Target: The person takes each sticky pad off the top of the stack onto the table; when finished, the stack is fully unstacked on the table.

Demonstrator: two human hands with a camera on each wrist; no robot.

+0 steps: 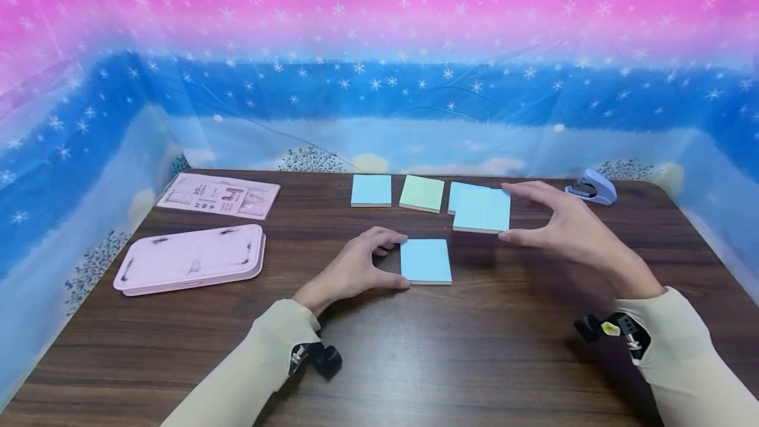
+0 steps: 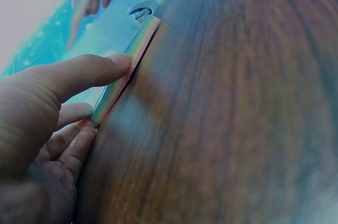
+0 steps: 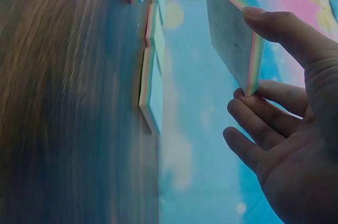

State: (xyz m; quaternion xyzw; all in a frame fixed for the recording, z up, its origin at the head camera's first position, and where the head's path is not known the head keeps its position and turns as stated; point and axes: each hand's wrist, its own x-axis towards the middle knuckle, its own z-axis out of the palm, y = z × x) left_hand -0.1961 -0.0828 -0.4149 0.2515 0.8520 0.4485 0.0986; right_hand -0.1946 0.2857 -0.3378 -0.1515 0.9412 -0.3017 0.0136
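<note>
My right hand (image 1: 572,226) pinches a light-blue sticky note pad (image 1: 483,210) by its right edge, between thumb and fingers. The right wrist view shows this pad (image 3: 232,34) raised off the table, with rainbow-coloured side edges. My left hand (image 1: 356,262) grips another light-blue sticky note pad (image 1: 426,261) at its left side, thumb at the near corner and index finger at the far one. That pad (image 2: 129,65) lies on the table. Behind stand a blue pad (image 1: 371,190), a green pad (image 1: 421,194) and one more blue pad (image 1: 461,192), partly hidden by the raised one.
A pink pencil case (image 1: 192,259) lies on the left of the wooden table (image 1: 391,354), with a pink printed packet (image 1: 219,195) behind it. A small pale-blue stapler (image 1: 595,188) sits at the back right. Patterned cloth (image 1: 379,91) hangs around the table's back and sides.
</note>
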